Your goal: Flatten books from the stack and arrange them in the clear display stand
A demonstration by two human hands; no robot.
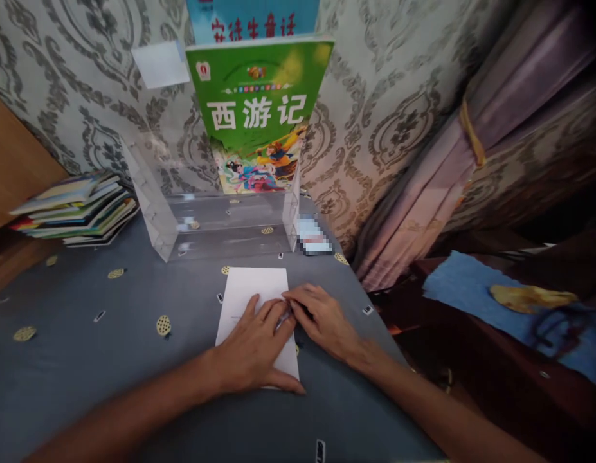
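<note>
A white sheet of paper (pixel 257 283), perhaps folded or several layers thick, lies on the dark patterned cloth in front of me. My left hand (pixel 254 341) rests on it with the fingers spread and the thumb stretched past its lower edge. At the right edge of the paper is my right hand (pixel 324 321), its thumb and forefinger brought together in a pinch. The fingertips of both hands nearly meet there, so the exact grip is partly hidden. Faint print shows on the paper beside my left hand.
Behind the paper stands a clear acrylic rack (pixel 220 225) holding a green book (pixel 259 116), with a blue book (pixel 254 19) behind it. Books are stacked (pixel 85 206) at the left. A blurred-out item (pixel 313 235) lies right of the rack. A tied curtain (pixel 418 193) hangs at the right.
</note>
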